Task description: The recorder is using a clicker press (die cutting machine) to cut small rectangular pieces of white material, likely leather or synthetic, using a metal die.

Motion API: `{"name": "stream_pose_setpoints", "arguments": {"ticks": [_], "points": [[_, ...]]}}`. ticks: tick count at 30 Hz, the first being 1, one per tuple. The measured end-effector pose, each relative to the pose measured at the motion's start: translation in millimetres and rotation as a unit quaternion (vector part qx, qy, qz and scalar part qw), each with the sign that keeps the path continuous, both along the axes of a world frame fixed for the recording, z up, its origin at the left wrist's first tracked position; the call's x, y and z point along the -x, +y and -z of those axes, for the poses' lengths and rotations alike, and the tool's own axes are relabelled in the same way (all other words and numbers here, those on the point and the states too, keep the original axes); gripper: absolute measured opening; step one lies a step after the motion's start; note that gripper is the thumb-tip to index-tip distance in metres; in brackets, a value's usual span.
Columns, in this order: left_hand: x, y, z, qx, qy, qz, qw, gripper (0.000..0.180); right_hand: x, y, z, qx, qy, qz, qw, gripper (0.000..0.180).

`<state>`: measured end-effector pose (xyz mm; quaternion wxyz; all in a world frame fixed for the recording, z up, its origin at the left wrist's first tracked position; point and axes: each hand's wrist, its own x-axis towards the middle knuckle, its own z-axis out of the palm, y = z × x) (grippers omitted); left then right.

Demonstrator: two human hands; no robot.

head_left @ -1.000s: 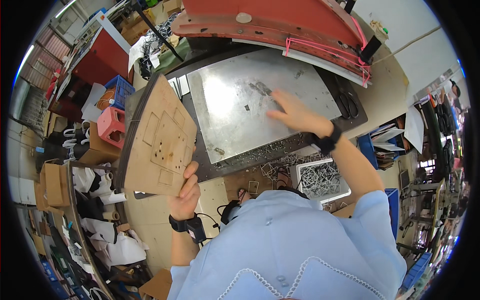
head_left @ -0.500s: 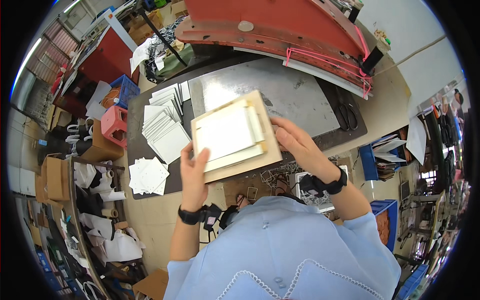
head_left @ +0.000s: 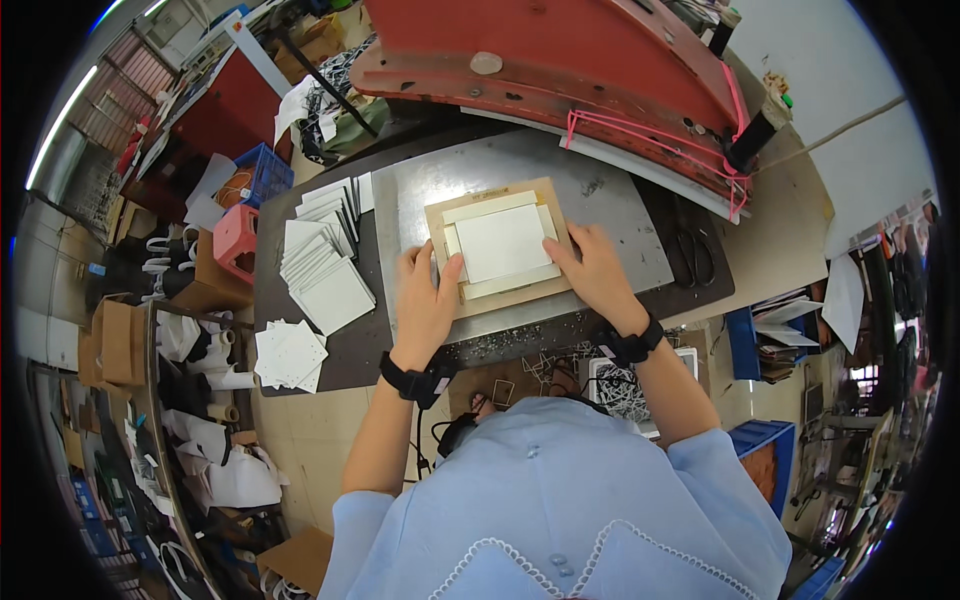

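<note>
Board of pale wood, bearing a white rectangular panel, was on or just above the steel plate, our left hand and right hand gripping its opposite sides, thumbs on top. We judged it light and stiff, best held by those side edges lest the panel slip. Bare metal showed at the plate's right, white cards crowded beyond its left edge, and scissors lay past its right.

The board looks wooden, matt; the metal plate smooth, glossy.
</note>
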<state>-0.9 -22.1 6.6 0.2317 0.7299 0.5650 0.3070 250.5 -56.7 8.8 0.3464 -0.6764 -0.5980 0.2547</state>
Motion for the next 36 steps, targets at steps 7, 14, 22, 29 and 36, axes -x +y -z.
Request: {"name": "stream_pose_setpoints", "arguments": {"ticks": [7,14,22,29,36], "points": [[-3.4,-12.7,-9.9,-0.092,0.03,0.114,0.989,0.059,-6.7,-3.5,4.2,-0.174,-0.113,-0.101,0.973,0.054],[2.1,-15.4,-12.3,-0.084,0.134,0.191,0.969,0.051,-0.7,-10.1,-2.1,-0.167,-0.223,-0.184,0.943,0.049],[1.1,-10.6,-11.9,-0.122,0.161,0.19,0.961,0.047,1.3,-12.9,-2.1,-0.171,-0.235,-0.176,0.941,0.047],[2.4,-8.8,-11.5,-0.135,0.156,0.189,0.96,0.048,8.5,-11.4,0.3,-0.161,-0.25,-0.157,0.942,0.047],[-1.4,1.4,-8.5,-0.141,0.167,0.186,0.958,0.047,7.0,-2.1,-2.2,-0.145,-0.25,-0.158,0.944,0.049]]}}
